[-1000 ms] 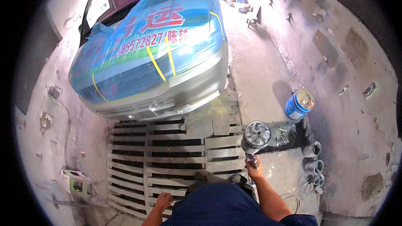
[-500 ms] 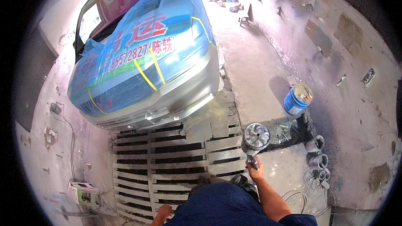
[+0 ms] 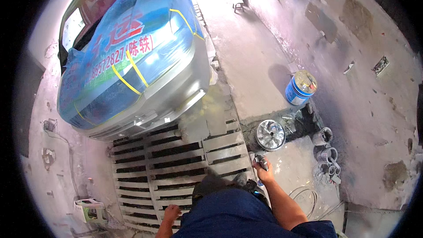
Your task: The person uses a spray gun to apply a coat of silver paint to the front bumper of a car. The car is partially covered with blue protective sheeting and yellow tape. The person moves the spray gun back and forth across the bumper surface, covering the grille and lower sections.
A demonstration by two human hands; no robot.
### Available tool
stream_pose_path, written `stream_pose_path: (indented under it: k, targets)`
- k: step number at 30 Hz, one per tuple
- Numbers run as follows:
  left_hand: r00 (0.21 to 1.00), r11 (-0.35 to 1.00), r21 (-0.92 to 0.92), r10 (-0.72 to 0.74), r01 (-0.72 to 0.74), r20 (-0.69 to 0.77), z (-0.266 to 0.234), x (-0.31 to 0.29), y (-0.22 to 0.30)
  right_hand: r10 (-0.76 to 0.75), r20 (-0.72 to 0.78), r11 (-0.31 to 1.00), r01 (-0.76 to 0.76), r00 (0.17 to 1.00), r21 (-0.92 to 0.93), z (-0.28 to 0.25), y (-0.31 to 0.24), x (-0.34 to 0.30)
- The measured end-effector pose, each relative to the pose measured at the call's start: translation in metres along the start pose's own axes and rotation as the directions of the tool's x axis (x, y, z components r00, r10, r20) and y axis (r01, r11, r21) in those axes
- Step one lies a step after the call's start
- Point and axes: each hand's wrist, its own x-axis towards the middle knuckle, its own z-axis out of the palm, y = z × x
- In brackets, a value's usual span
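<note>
Low in front of me at the right, my right hand (image 3: pixel 264 169) is wrapped round the handle of a spray gun (image 3: pixel 261 160). Just ahead of the fist is the gun's round, shiny metal cup (image 3: pixel 271 135), seen from above with a small dark spot at its centre. My left hand (image 3: pixel 172 213) hangs low over the floor grating with fingers curled, and nothing shows in it. At the far left stands a vehicle's front end with a silver bumper (image 3: pixel 145 118). Blue plastic film (image 3: pixel 99 92) and yellow tape cover its upper part.
Slatted grating (image 3: pixel 176 154) covers the floor before the vehicle. A blue bucket (image 3: pixel 301 89) stands by the right wall, nearer me are a grey tin (image 3: pixel 322 136) and tape rolls (image 3: pixel 327 155). A looped hose (image 3: pixel 304 198) lies close right. A small stool (image 3: pixel 238 3) stands far back.
The view has shifted, so vehicle and bucket appear farther left and higher. My right hand, still gripping the spray gun, has moved slightly left and up in the picture. The left hand has risen slightly.
</note>
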Motion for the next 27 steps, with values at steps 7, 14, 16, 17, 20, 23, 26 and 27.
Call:
stream_pose_path:
  k: [7, 14, 16, 17, 20, 23, 26, 27]
  targets:
    - [0.951, 0.900, 0.333, 0.215, -0.281, 0.221, -0.028, 0.049, -0.010, 0.133, -0.027, 0.990, -0.132, 0.991, 0.042, 0.016, -0.033, 0.030]
    - [0.958, 0.991, -0.080, -0.084, 0.110, 0.274, 0.010, 0.123, 0.075, 0.117, -0.053, 0.986, -0.122, 0.992, -0.116, 0.008, -0.038, 0.081]
    - [0.984, 0.997, -0.068, -0.024, 0.036, 0.174, 0.040, 0.116, 0.144, 0.056, -0.049, 0.983, -0.064, 0.997, -0.170, 0.006, -0.043, 0.098]
    - [0.988, 0.999, 0.012, 0.029, -0.031, 0.151, 0.049, 0.110, 0.178, 0.028, -0.042, 0.972, -0.037, 0.999, -0.230, 0.003, -0.044, 0.106]
    - [0.983, 0.990, -0.048, 0.137, -0.132, 0.123, 0.051, 0.108, 0.227, -0.041, -0.013, 0.951, 0.035, 0.999, -0.307, 0.003, -0.053, 0.129]
    - [0.984, 0.987, -0.001, 0.162, -0.162, 0.077, 0.061, 0.091, 0.276, -0.046, -0.024, 0.959, 0.037, 0.999, -0.280, 0.003, -0.077, 0.143]
    - [0.992, 0.990, -0.078, 0.123, -0.121, 0.021, 0.064, 0.092, 0.262, -0.087, 0.058, 0.943, 0.102, 0.994, -0.318, 0.004, -0.102, 0.160]
    - [0.994, 0.990, -0.091, 0.108, -0.106, 0.015, 0.066, 0.090, 0.252, -0.153, 0.096, 0.902, 0.179, 0.984, -0.394, 0.001, -0.112, 0.165]
